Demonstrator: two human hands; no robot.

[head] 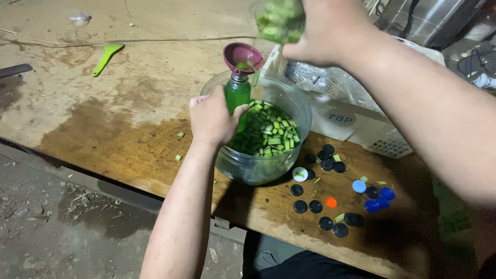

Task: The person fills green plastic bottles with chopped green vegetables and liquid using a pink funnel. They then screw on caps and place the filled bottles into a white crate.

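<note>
One wet bench (129, 129), one tub (289, 111) of chopped greens, left hand (212, 120) clenched round the bottle (237, 95) standing inside it, right hand (325, 31) gripping greens (281, 20) over the funnel (243, 56); overfilling would likely clog it.

Left hand (212, 119): bare, no glove, ring or watch visible. The left forearm, entering from 6 o'clock, is uncovered along its whole visible length; no sleeve edge in view. Right hand (325, 31): bare, no glove or jewellery seen, slightly blurred. The right forearm, entering from 3 o'clock, is likewise uncovered to the frame edge. At 6 o'clock, below the table edge, dark clothing shows on the person's lower body; its cut cannot be told.
</note>
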